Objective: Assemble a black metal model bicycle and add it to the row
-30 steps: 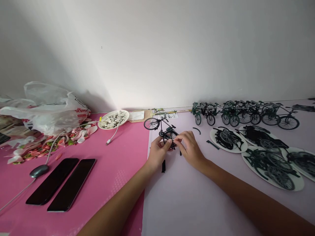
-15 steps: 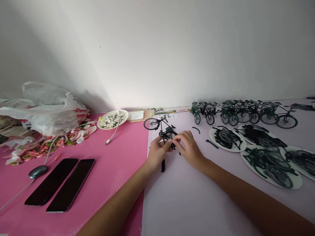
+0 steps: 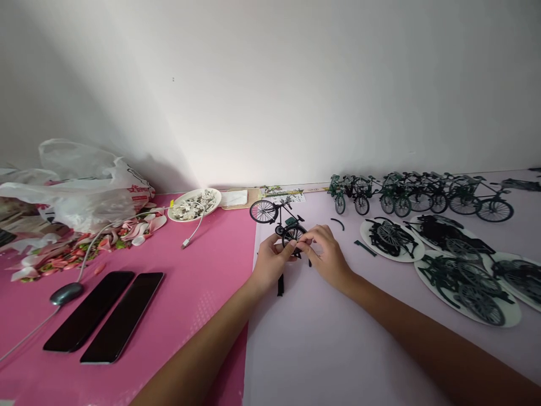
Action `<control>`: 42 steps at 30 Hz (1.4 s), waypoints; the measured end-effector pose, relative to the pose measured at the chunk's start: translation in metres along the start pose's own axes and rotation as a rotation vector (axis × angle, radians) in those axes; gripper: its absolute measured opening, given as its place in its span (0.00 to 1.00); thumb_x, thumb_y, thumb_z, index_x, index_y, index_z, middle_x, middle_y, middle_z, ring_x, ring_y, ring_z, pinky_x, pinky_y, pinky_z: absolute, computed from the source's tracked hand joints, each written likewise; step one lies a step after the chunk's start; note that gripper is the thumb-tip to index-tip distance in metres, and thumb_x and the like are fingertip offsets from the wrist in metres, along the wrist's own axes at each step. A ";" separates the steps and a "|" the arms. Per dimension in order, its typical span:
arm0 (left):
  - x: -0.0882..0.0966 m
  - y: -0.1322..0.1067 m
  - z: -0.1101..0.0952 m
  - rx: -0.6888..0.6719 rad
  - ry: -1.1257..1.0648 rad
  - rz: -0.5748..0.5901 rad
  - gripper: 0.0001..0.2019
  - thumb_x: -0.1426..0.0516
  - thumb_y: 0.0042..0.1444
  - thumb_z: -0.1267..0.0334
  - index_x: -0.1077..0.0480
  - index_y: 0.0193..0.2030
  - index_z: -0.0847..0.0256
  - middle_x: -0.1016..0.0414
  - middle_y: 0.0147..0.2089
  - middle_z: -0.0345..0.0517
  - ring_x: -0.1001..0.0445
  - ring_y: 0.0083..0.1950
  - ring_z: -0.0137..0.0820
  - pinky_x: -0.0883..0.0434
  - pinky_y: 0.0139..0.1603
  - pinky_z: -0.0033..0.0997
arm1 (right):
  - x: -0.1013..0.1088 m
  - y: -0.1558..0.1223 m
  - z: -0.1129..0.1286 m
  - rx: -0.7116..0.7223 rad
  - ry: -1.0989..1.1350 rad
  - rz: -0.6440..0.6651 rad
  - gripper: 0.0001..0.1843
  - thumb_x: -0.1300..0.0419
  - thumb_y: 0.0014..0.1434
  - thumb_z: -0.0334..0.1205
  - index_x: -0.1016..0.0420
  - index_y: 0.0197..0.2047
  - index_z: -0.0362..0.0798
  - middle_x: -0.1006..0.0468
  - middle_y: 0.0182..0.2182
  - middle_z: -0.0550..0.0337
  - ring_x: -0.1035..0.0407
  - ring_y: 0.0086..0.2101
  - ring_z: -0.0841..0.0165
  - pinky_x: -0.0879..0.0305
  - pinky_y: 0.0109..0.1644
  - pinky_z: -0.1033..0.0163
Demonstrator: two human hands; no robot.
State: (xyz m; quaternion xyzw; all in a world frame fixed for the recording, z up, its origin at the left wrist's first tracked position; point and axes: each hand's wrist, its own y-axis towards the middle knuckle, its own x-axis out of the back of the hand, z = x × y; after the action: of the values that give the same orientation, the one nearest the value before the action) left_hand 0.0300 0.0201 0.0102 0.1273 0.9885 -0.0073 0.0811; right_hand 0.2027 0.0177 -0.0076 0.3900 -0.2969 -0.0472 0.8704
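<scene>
A small black model bicycle (image 3: pixel 279 219) is tilted in front of me, its front wheel up at the left and its rear wheel down between my hands. My left hand (image 3: pixel 273 260) is closed on the rear wheel from the left, thumb across the spokes. From the right, my right hand (image 3: pixel 325 251) pinches at the same wheel with thumb and forefinger; whether a tiny part sits in that pinch is hidden. A black strip-like piece (image 3: pixel 280 285) lies just below my left hand. To the right are a curved dark piece (image 3: pixel 337 224) and a flat green bar (image 3: pixel 365 248).
Finished-looking model bicycles (image 3: pixel 422 194) stand in a row along the wall. Several plates, one white plate (image 3: pixel 513 316) nearest, hold bicycle parts at the right. On the pink side are two phones (image 3: pixel 122 317), a mouse (image 3: pixel 66 294), a cable, a dish (image 3: pixel 216 206) of small pieces and a plastic bag (image 3: pixel 93 197).
The bicycle has turned slightly, and a green part on its frame shows more clearly. Both hands stay at the rear wheel. The whole view has shifted a little.
</scene>
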 end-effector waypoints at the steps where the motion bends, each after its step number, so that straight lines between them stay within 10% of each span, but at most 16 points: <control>1: 0.000 0.000 0.000 -0.006 -0.001 0.001 0.23 0.29 0.52 0.47 0.25 0.45 0.63 0.18 0.37 0.49 0.22 0.36 0.33 0.23 0.42 0.35 | 0.000 0.000 0.000 -0.004 0.004 -0.005 0.09 0.42 0.71 0.44 0.28 0.37 0.53 0.26 0.32 0.56 0.33 0.37 0.58 0.33 0.44 0.51; 42: 0.001 -0.002 -0.008 0.054 0.029 -0.014 0.26 0.30 0.51 0.43 0.26 0.44 0.64 0.18 0.37 0.51 0.20 0.38 0.34 0.22 0.44 0.36 | 0.000 0.002 0.009 0.073 0.086 -0.091 0.05 0.39 0.65 0.32 0.24 0.39 0.52 0.26 0.31 0.59 0.31 0.36 0.62 0.31 0.41 0.54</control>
State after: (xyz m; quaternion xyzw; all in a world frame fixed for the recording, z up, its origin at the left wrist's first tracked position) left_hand 0.0268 0.0185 0.0181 0.1228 0.9899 -0.0326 0.0632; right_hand 0.1975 0.0133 -0.0013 0.4360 -0.2429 -0.0592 0.8645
